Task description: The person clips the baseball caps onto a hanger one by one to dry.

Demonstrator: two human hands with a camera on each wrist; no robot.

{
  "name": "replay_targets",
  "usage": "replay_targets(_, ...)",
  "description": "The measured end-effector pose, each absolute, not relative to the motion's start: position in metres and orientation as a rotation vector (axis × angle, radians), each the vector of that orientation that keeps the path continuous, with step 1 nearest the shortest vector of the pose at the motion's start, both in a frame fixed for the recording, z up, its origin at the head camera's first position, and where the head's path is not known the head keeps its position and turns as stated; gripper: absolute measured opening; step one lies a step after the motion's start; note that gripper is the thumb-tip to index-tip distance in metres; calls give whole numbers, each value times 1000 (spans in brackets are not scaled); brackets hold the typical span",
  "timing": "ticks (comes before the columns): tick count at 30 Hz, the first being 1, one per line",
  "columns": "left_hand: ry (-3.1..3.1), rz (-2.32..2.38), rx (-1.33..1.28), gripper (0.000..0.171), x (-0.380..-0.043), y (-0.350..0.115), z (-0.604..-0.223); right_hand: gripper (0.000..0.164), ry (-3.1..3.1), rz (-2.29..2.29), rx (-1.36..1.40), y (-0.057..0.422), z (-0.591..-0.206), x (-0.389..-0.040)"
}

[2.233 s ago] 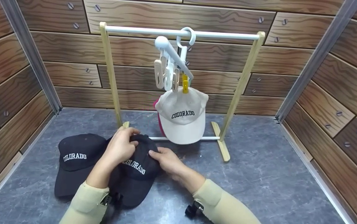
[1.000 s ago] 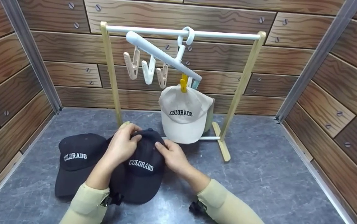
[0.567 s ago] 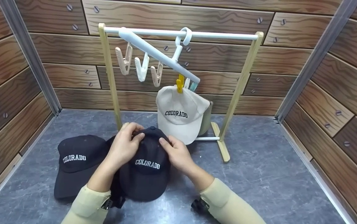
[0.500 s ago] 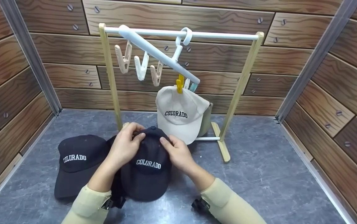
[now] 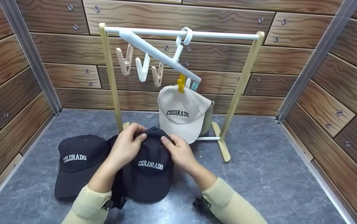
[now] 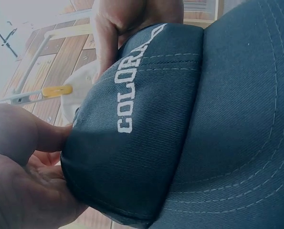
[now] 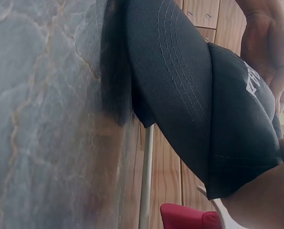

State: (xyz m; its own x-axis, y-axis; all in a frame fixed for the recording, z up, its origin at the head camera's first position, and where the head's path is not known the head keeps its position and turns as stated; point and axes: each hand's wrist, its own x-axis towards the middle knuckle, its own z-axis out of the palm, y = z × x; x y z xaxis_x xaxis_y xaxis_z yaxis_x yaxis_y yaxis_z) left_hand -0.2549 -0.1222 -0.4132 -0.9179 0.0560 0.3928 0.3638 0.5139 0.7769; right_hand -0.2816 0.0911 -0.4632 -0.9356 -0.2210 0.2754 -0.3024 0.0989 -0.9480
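Both hands hold a dark navy baseball cap [image 5: 148, 183] with white COLORADO lettering, crown up and brim toward me. My left hand [image 5: 127, 144] pinches the crown's left side near the top, thumb in front. My right hand [image 5: 182, 154] grips the right side, its thumb on the front too. In the left wrist view the cap [image 6: 132, 167] bulges between the left hand [image 6: 27, 167] and the right hand [image 6: 137, 21]. The right wrist view shows its brim [image 7: 170, 81] from the side, above the floor. A second dark COLORADO cap [image 5: 79, 177] lies at the left.
A wooden rack [image 5: 246, 77] carries a white hanger [image 5: 156, 51]. Beige and white clips [image 5: 142, 69] hang at its left end. From a yellow clip [image 5: 181, 85] hangs a white COLORADO cap [image 5: 178, 105], an olive cap [image 5: 208, 119] behind it. Dark fabric [image 5: 112, 142] shows behind my left hand.
Both hands have shifted the dark cap rightward, and it has turned more upright. The hanger has rotated, its clip end swinging left. The olive cap has come into view in the head view.
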Motion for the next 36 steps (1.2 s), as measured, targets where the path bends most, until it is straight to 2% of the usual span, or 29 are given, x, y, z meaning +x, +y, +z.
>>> replay_targets(17,-2320,-1505,-366,7,-252,-117,-413,27,-2216,2008,627,99,-452,-284)
replay_targets(27,-2246,-1749,-370,5,-248,-115,-411,27,-2175,2065,668,108,-446,-285)
replay_targets(36,-2192,-1848,-504,6,-246,-114,-408,24,-2120,2229,767,117,-437,-283)
